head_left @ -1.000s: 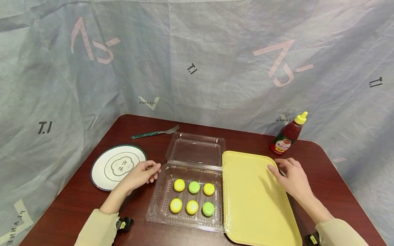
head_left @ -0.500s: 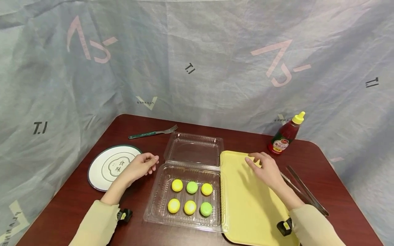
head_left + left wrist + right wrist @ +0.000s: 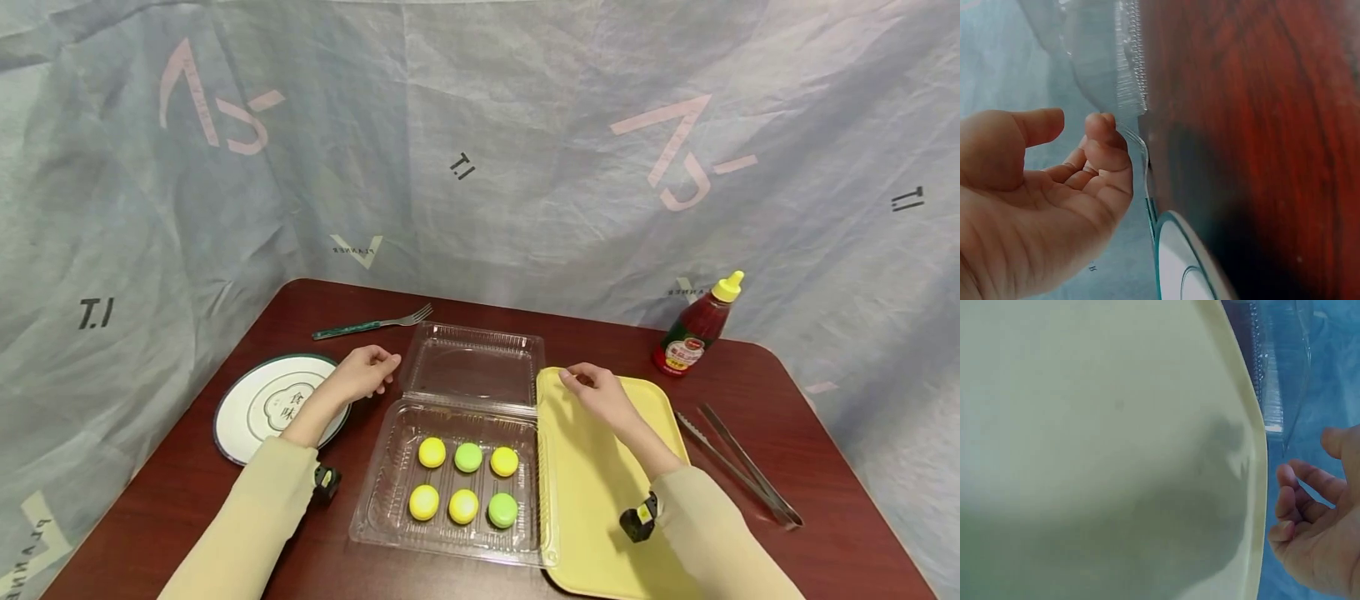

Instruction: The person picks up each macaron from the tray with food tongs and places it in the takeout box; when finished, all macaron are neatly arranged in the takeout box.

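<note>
A clear plastic clamshell box (image 3: 382,492) lies unfolded, its lid (image 3: 480,362) flat toward the back. Several macarons sit in its base in two rows, such as a yellow macaron (image 3: 423,502) and a green macaron (image 3: 502,510). My left hand (image 3: 363,372) hovers by the lid's left edge, thumb and fingers loosely bent and apart, with nothing held. Over the back left of a yellow tray (image 3: 600,525) my right hand (image 3: 598,393) hangs, also holding nothing; its fingers (image 3: 1286,503) are loosely curled. The tray stands right beside the box.
A white plate (image 3: 251,408) lies at the left, partly under my left forearm. Behind it is a fork (image 3: 367,327) with a green handle. Metal tongs (image 3: 742,467) lie right of the tray. A red sauce bottle (image 3: 693,333) stands at the back right.
My right hand has moved left from the tray's right edge, by the tongs, toward the lid, uncovering the tongs. My left hand has shifted slightly away from me, toward the lid's left side.
</note>
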`<state>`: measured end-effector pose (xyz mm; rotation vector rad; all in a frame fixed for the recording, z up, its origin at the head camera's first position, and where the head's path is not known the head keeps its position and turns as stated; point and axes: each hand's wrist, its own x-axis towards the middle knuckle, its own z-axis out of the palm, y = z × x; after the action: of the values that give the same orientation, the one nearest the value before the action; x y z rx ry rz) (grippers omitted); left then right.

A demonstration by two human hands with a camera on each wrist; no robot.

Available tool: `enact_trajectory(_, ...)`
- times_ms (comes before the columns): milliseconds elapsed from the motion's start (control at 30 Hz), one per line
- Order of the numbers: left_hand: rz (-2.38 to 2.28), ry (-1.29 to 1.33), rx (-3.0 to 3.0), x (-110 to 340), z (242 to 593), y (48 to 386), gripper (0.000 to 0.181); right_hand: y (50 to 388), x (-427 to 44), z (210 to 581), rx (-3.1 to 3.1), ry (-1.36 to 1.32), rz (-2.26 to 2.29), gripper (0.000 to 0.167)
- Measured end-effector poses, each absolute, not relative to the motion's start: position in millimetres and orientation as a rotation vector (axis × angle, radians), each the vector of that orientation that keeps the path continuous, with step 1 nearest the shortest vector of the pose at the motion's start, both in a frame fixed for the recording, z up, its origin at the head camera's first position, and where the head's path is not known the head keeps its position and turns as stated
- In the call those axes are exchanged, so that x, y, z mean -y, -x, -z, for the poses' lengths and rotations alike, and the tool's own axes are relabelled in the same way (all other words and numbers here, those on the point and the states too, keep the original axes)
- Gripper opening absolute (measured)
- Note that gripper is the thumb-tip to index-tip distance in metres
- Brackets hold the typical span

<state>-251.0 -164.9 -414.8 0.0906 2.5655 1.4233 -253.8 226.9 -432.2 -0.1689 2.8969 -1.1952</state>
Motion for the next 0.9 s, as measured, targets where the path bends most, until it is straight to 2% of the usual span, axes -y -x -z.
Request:
enact_trajectory(367,-1.333,-0.061,-2.550,154,413,265,0.036,266,-200,438,-2.764,0.097,1.308,0.033)
enact_trajectory(667,-1.514,0.074,-2.404,155,426,277,0.028,271,-189,444,-2.721,-0.080,1.451,0.027)
enact_trajectory(900,-1.568,0.094,-2.383,153,430,279,0.025,271,-188,445,-2.697,-0.102,1.507,0.026)
